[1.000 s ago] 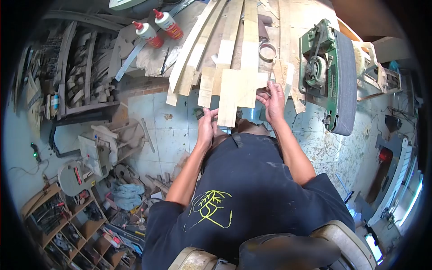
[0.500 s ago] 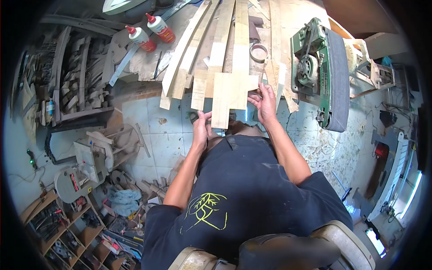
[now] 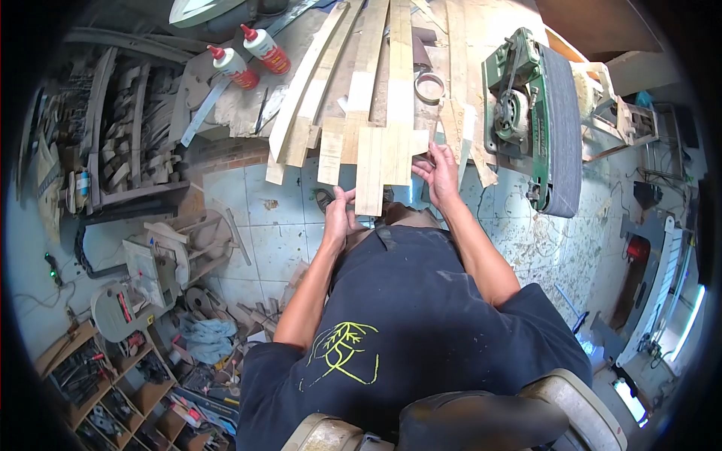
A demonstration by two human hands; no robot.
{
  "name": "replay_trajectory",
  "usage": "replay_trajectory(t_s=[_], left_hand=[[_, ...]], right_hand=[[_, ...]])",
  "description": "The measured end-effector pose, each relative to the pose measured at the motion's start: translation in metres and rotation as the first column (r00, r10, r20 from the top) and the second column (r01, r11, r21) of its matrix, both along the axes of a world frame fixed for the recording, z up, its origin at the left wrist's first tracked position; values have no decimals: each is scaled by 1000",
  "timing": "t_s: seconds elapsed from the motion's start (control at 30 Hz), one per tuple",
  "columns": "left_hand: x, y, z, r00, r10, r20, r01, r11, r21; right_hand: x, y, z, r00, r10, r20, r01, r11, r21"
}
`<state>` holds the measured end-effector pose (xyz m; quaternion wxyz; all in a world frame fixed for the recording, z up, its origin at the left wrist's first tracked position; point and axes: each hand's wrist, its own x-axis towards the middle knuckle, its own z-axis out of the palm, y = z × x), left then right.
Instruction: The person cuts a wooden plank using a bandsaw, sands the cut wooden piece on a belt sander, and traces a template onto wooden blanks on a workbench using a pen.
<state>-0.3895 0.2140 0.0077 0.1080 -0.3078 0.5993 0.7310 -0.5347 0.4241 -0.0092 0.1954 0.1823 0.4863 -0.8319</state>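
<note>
Several pale wooden strips (image 3: pixel 363 86) fan out across the workbench, their near ends overhanging its front edge. My left hand (image 3: pixel 340 216) is at the near end of the middle wooden strip (image 3: pixel 368 173). Its fingers reach the strip's left edge and partly under it, while the thumb points up. On the other side, my right hand (image 3: pixel 442 177) is closed, with thumb and fingers at a short wooden piece (image 3: pixel 420 141) jutting out to the right. The strips partly hide the fingertips of both hands.
Two glue bottles (image 3: pixel 266 51) with red caps stand at the bench's left. A tape roll (image 3: pixel 430 88) lies behind my right hand. To the right is a green belt sander (image 3: pixel 519 98). Shelving with tools (image 3: pixel 120 376) and scrap wood stand on the left.
Both hands stay at nearly the same places by the strips. The far end of the middle strip appears slightly nearer to me, and the whole view has shifted a little.
</note>
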Motion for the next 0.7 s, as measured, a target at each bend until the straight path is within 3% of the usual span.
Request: replay_trajectory(t_s=[0.7], left_hand=[[3, -3, -36, 998, -17, 55, 15, 999, 48]], right_hand=[[3, 3, -20, 998, 53, 45, -55, 996, 63]])
